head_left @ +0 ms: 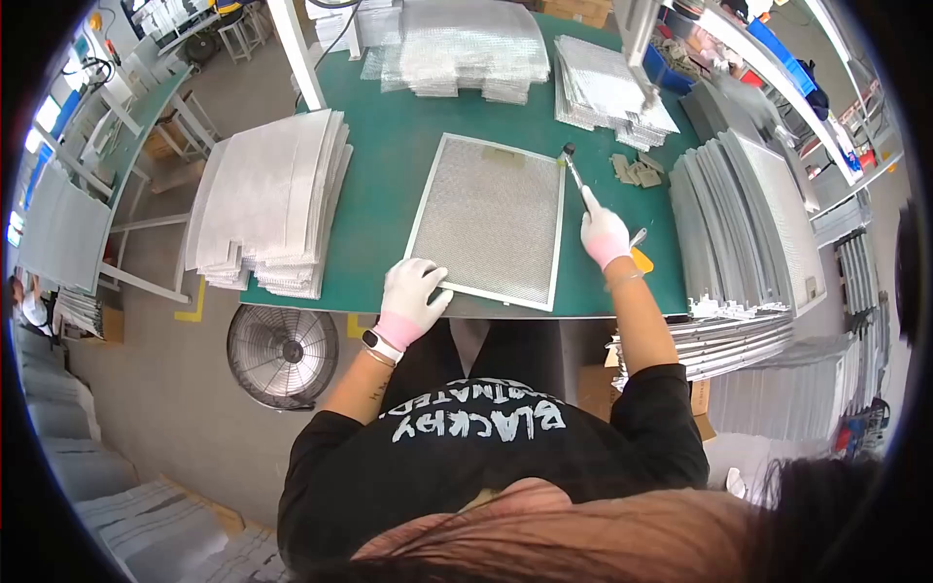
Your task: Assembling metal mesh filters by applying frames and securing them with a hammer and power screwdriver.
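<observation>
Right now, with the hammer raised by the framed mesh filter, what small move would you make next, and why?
Probably bring the small hammer down on the frame's upper right corner: the right hand holds its head just beside that corner, while the left hand presses the framed mesh filter flat on the green mat.

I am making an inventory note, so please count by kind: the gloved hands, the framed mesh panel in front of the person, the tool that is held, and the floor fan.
Gloved hands: 2 (left hand, right hand)
Framed mesh panel: 1
Small mallet-like tool: 1
Floor fan: 1
Total: 5
</observation>
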`<state>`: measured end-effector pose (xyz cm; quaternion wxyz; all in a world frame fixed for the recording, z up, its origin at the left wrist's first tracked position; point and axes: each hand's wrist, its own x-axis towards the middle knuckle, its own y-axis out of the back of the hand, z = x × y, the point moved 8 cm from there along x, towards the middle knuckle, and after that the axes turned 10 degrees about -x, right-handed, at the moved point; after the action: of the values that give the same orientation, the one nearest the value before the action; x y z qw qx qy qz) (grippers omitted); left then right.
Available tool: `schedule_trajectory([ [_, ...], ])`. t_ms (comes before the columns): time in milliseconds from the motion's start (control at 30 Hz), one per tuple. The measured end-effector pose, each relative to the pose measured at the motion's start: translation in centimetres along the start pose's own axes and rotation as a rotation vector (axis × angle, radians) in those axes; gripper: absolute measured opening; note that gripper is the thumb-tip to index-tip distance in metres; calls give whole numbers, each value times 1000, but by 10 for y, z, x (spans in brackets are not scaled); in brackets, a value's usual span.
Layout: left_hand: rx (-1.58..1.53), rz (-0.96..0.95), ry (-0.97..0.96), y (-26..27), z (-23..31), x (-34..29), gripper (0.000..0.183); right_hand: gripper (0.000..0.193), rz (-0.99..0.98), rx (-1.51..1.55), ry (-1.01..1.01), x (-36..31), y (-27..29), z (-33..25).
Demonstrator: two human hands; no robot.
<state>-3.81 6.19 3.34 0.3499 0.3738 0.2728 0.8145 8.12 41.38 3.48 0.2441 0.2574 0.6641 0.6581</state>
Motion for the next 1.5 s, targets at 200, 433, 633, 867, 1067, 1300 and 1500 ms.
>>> schedule_trajectory([
  [200, 28, -215, 49, -3, 15, -21, 31, 52, 74, -62, -125, 16, -2, 33],
  [433, 168, -345, -175, -17, 5, -143, 8, 63, 487, 57, 607, -48, 84, -70],
  [633, 56, -537, -269, -9, 18, -115, 15, 38, -202, 485, 505, -85, 67, -67],
  [867, 460, 649, -148, 275, -62, -49, 16, 44, 295, 822, -108, -241, 152, 134],
  [1067, 427, 342, 1146, 393, -339, -132, 96, 49, 1159, 1081, -443, -325, 240, 248],
  [1300, 618, 354, 930, 409, -303, -60, 61, 36, 884, 831, -392, -272, 251, 406],
  [1500, -89, 439, 284, 432, -150, -53, 43, 39, 647, 101, -645, -251, 265, 376],
])
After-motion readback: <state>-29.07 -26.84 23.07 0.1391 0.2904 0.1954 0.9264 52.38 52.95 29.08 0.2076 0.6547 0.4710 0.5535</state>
